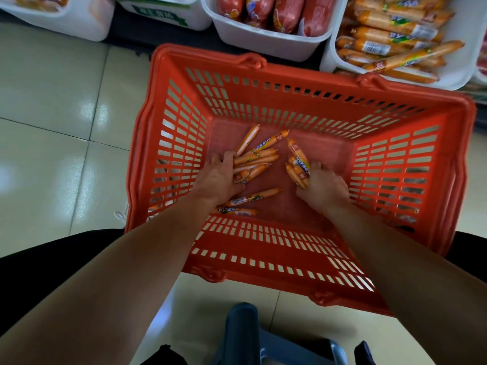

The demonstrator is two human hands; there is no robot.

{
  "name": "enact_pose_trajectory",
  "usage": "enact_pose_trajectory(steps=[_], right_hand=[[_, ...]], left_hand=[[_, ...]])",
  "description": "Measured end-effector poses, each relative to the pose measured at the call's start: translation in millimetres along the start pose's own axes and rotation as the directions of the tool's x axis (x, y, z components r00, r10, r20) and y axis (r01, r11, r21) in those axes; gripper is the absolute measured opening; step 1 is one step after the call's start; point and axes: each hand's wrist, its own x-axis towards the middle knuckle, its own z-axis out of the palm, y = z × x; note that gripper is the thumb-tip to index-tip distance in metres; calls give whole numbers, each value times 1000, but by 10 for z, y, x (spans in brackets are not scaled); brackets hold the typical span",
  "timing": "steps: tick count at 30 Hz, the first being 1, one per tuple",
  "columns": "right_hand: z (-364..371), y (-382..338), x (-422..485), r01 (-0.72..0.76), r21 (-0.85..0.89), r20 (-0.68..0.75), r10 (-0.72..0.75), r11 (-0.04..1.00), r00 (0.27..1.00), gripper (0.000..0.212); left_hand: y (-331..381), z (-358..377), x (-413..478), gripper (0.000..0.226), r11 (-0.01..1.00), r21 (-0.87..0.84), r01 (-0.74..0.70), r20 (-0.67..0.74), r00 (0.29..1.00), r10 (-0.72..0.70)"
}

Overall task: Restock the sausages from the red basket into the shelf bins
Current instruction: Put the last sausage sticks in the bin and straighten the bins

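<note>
The red basket (303, 83) stands on the tiled floor below me. Both my hands are down inside it. My left hand (218, 177) is closed around a fanned bunch of thin orange sausages (257, 154). My right hand (325, 187) grips a smaller bundle of orange sausages (297, 163). Two loose sausages (253, 197) lie on the basket bottom just under my left wrist. At the top right, a white shelf bin (458, 59) holds the same orange sausages (395, 38).
A second white bin (266, 43) with thick red sausages (279, 11) stands behind the basket. More white bins (87, 25) sit at the top left. A blue-grey stool (253, 335) is under me at the bottom edge. Pale floor tiles (52, 122) spread to the left.
</note>
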Motion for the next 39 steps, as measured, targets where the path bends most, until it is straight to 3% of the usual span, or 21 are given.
enact_pose_trajectory(steps=[4, 9, 22, 28, 31, 39], right_hand=[[27, -41, -13, -60, 81, 34, 58, 995, 998, 56], [-4, -53, -13, -62, 84, 27, 60, 994, 998, 48], [-206, 84, 14, -105, 376, 120, 64, 921, 991, 44], [-361, 76, -113, -71, 382, 114, 29, 921, 993, 35], [-468, 65, -199, -51, 368, 108, 12, 928, 994, 34], [-1201, -75, -570, 107, 239, 63, -125, 965, 990, 38]], left_hand=[[52, -5, 21, 77, 986, -136, 93, -37, 994, -98], [113, -13, 14, 73, 996, -75, 56, -57, 997, -60], [215, -23, -7, 64, 973, -211, 92, 81, 994, -77], [260, -168, -106, 64, 958, -273, 89, 91, 994, -66], [323, -276, -186, 54, 939, -337, 72, 54, 997, -57], [539, -882, -597, 31, 954, -295, -58, -11, 998, 57]])
